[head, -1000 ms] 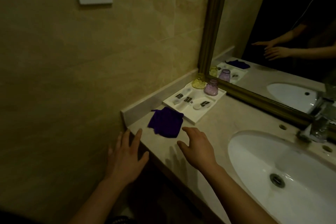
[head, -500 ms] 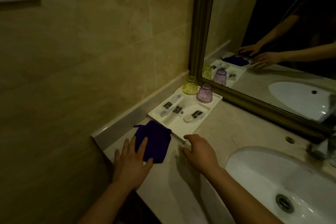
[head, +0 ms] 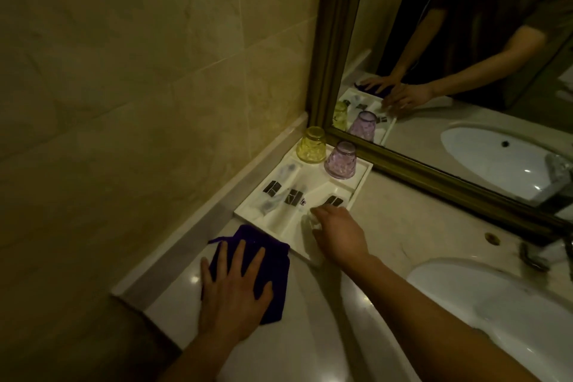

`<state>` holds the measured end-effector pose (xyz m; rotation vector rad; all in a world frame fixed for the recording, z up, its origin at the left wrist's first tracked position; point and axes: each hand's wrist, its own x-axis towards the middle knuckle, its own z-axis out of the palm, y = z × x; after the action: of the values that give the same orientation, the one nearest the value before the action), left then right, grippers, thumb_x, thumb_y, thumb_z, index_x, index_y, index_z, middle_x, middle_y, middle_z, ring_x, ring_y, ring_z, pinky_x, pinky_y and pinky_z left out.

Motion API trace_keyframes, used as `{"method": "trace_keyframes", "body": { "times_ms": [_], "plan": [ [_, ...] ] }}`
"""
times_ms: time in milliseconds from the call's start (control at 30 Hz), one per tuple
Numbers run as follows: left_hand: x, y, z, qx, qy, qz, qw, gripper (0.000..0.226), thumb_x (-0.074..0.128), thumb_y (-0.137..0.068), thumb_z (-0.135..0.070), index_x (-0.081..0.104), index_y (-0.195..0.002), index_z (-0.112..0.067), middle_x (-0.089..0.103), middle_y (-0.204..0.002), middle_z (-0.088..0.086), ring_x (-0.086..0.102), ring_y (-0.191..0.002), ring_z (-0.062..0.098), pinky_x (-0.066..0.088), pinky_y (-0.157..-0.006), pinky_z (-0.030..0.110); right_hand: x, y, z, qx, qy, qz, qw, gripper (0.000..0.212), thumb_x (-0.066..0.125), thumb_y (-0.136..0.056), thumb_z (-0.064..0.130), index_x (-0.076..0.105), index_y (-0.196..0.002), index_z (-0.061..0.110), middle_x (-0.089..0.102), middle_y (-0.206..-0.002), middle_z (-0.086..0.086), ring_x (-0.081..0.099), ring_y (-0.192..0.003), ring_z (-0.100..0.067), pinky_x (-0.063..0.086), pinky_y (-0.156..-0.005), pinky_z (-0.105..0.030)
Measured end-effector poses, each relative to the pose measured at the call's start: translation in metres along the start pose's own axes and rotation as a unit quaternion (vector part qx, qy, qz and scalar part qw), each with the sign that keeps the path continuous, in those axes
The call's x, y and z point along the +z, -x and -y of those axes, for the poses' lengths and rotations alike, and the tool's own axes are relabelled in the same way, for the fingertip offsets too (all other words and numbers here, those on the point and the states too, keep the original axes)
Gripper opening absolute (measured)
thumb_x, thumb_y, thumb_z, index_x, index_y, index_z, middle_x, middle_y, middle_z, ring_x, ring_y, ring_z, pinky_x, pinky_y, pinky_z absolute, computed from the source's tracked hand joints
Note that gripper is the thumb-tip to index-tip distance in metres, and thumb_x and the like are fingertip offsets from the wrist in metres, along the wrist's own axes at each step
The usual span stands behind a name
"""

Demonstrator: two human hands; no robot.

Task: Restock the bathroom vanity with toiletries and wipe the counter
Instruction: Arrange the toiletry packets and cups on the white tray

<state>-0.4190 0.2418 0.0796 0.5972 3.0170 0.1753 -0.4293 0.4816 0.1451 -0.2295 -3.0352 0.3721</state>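
Pressing flat, left hand [head: 235, 295] covers purple cloth [head: 279, 257].

we see a wall [head: 130, 77] of large beige stone-look tiles with thin joints. it meets a pale raised ledge [head: 214, 208] along the back of the glossy light table [head: 412, 226]. a mirror [head: 403, 25] in a dark bronze frame [head: 336, 40] stands on the adjoining side, above a white oval sink [head: 502, 313]. the light is dim and warm, with small glints on the table.
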Motion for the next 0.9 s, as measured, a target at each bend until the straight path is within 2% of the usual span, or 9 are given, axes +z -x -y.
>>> {"method": "trace_keyframes", "body": {
  "times_ms": [133,300,400,467,500,567,667,800,900],
  "plan": [
    [0.000,0.001,0.001,0.006,0.002,-0.009,1.000,0.066,0.038,-0.086,-0.062,0.042,-0.146,-0.035,0.037,-0.155,0.009,0.027,-0.145,0.037,0.022,-0.112,0.066,0.005,-0.019,-0.001,-0.030,0.067,0.032,0.997,0.044,0.051,-0.094,0.018,0.051,-0.139,0.019,0.055,-0.137,-0.004,0.049,-0.117,-0.027,0.049,-0.091,-0.039],
    [0.000,0.000,0.000,0.004,0.005,-0.015,1.000,0.066,0.036,-0.086,-0.062,0.041,-0.146,-0.036,0.036,-0.156,0.007,0.025,-0.145,0.035,0.019,-0.114,0.064,0.008,-0.031,-0.009,-0.080,0.122,0.027,0.989,0.027,0.053,-0.095,0.016,0.063,-0.120,0.017,0.064,-0.113,-0.004,0.051,-0.104,-0.022,0.048,-0.085,-0.032],
    [0.000,0.000,0.001,-0.001,0.012,-0.019,1.000,0.067,0.032,-0.086,-0.063,0.038,-0.148,-0.038,0.031,-0.159,0.005,0.019,-0.148,0.033,0.013,-0.116,0.062,0.004,-0.028,-0.009,-0.067,0.053,-0.025,0.996,0.024,0.054,-0.096,0.019,0.068,-0.115,0.017,0.069,-0.106,-0.004,0.055,-0.099,-0.021,0.049,-0.082,-0.033],
    [-0.002,0.000,0.000,-0.001,0.012,-0.020,1.000,0.067,0.031,-0.086,-0.063,0.037,-0.148,-0.038,0.030,-0.159,0.005,0.018,-0.148,0.033,0.011,-0.117,0.062,0.001,-0.021,-0.006,0.002,-0.093,-0.066,0.994,0.020,0.056,-0.096,0.021,0.072,-0.109,0.016,0.072,-0.101,-0.004,0.060,-0.094,-0.020,0.051,-0.080,-0.034],
    [-0.002,0.000,0.000,-0.001,0.011,-0.021,1.000,0.067,0.030,-0.087,-0.063,0.036,-0.148,-0.038,0.030,-0.159,0.005,0.018,-0.148,0.033,0.011,-0.117,0.062,0.001,-0.017,-0.004,0.047,-0.165,-0.055,0.984,0.020,0.058,-0.096,0.021,0.071,-0.110,0.017,0.072,-0.101,-0.002,0.063,-0.092,-0.019,0.052,-0.080,-0.033],
    [-0.002,0.000,0.001,0.000,0.011,-0.023,1.000,0.067,0.029,-0.087,-0.063,0.037,-0.148,-0.037,0.031,-0.159,0.005,0.019,-0.148,0.034,0.012,-0.116,0.062,0.001,-0.012,-0.002,0.123,-0.250,0.017,0.960,0.023,0.062,-0.093,0.023,0.066,-0.116,0.021,0.068,-0.100,0.001,0.064,-0.091,-0.016,0.054,-0.081,-0.032],
    [-0.002,0.001,0.001,-0.001,0.005,-0.019,1.000,0.066,0.031,-0.087,-0.062,0.038,-0.147,-0.037,0.033,-0.158,0.006,0.021,-0.147,0.034,0.014,-0.116,0.063,0.008,-0.007,-0.004,0.131,-0.222,0.075,0.963,0.020,0.064,-0.092,0.022,0.067,-0.112,0.020,0.068,-0.106,-0.002,0.064,-0.096,-0.017,0.053,-0.084,-0.031],
    [-0.001,0.001,0.000,-0.002,0.007,-0.020,1.000,0.064,0.035,-0.086,-0.061,0.041,-0.146,-0.036,0.037,-0.156,0.007,0.024,-0.145,0.034,0.019,-0.115,0.063,0.015,-0.004,-0.009,0.089,-0.147,0.024,0.985,0.022,0.064,-0.092,0.022,0.071,-0.112,0.018,0.064,-0.112,-0.004,0.062,-0.098,-0.021,0.049,-0.085,-0.030],
    [0.000,0.001,0.001,0.000,0.005,-0.022,1.000,0.064,0.036,-0.087,-0.061,0.041,-0.146,-0.036,0.036,-0.156,0.006,0.025,-0.145,0.034,0.021,-0.114,0.063,0.019,-0.003,-0.013,0.083,-0.157,0.021,0.984,0.030,0.066,-0.091,0.027,0.068,-0.120,0.021,0.062,-0.112,-0.002,0.061,-0.097,-0.017,0.046,-0.080,-0.024]
  ]
}}
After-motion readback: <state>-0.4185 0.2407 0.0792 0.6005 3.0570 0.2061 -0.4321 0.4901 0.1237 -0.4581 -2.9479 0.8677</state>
